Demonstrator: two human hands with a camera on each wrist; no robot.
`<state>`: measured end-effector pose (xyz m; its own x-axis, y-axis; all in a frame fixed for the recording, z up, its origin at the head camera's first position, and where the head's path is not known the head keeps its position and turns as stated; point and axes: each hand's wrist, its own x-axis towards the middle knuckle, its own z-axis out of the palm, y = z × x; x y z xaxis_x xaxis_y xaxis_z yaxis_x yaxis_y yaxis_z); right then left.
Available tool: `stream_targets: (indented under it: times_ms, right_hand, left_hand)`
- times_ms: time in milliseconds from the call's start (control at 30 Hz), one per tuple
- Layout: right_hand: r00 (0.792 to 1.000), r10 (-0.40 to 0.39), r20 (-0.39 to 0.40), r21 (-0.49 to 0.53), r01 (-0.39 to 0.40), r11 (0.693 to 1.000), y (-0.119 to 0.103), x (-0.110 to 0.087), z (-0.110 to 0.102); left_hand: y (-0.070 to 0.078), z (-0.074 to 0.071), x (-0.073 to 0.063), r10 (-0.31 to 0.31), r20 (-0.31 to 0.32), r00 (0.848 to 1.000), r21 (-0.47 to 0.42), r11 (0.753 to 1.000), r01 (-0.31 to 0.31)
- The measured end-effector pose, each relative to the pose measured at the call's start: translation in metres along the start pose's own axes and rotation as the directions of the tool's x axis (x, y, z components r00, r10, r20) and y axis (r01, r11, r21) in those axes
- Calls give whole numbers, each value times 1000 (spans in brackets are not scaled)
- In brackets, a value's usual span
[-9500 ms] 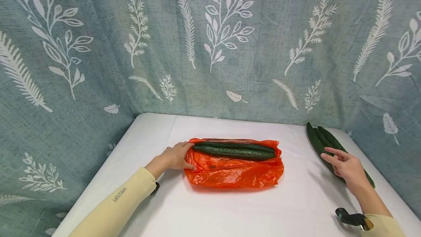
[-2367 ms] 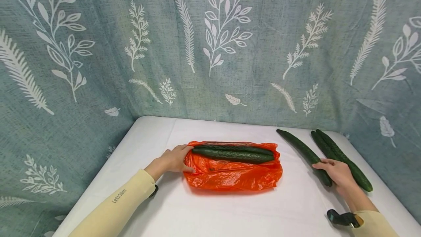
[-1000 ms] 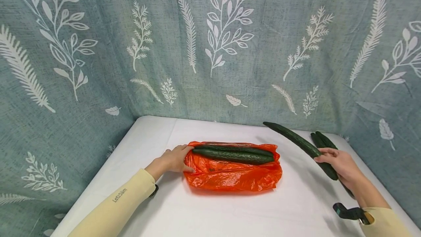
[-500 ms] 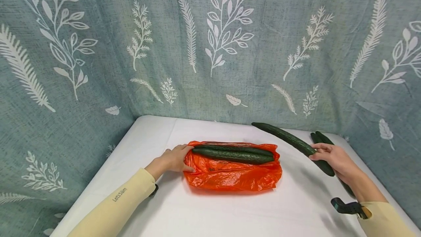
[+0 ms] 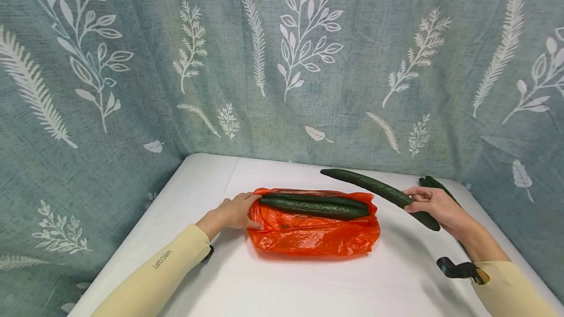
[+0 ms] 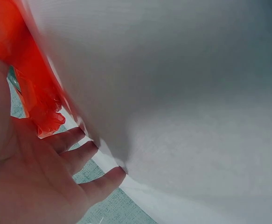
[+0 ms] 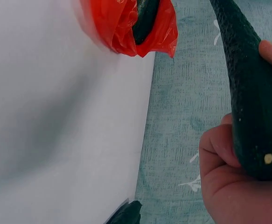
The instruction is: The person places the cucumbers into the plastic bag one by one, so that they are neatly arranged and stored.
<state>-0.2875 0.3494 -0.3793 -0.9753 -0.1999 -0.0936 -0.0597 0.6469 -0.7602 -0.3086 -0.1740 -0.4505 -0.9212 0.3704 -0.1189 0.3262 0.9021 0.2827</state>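
Observation:
An orange plastic bag [image 5: 308, 238] lies on the table with dark green cucumbers [image 5: 315, 208] in its opening. My left hand [image 5: 238, 211] rests at the bag's left end. In the left wrist view, the fingers [image 6: 103, 182] of that hand are spread and fairly straight, their tips on the white cloth. My right hand [image 5: 436, 205] pinches a long cucumber [image 5: 370, 185] near its thick end, raised above the table. Its thin end points left, toward the space behind the bag. The right wrist view shows the cucumber's blunt end [image 7: 259, 154] between thumb and fingers.
Two more cucumbers [image 5: 434, 182] lie at the table's right side, partly hidden behind my right hand. A white cloth covers the table [image 5: 286, 287]. A leaf-patterned green curtain [image 5: 246, 53] stands along the back and both sides.
Earlier, my right hand reached the cucumbers at right, separated one and lifted it. Over the last second it has carried this cucumber left toward the bag. The left hand has stayed at the bag.

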Motion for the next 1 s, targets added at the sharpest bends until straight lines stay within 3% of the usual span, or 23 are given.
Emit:
stream_targets:
  times_ms: [533,1000]
  right_hand:
    - [987,-94,132,74,85,994,-22,16,17]
    - [959,-172,226,129,146,981,-34,35,43]
  left_hand:
    - [1,-1,0,4,-13,1000,7,1000,-4]
    - [1,-2,-1,-6,0,1000,10,1000,6]
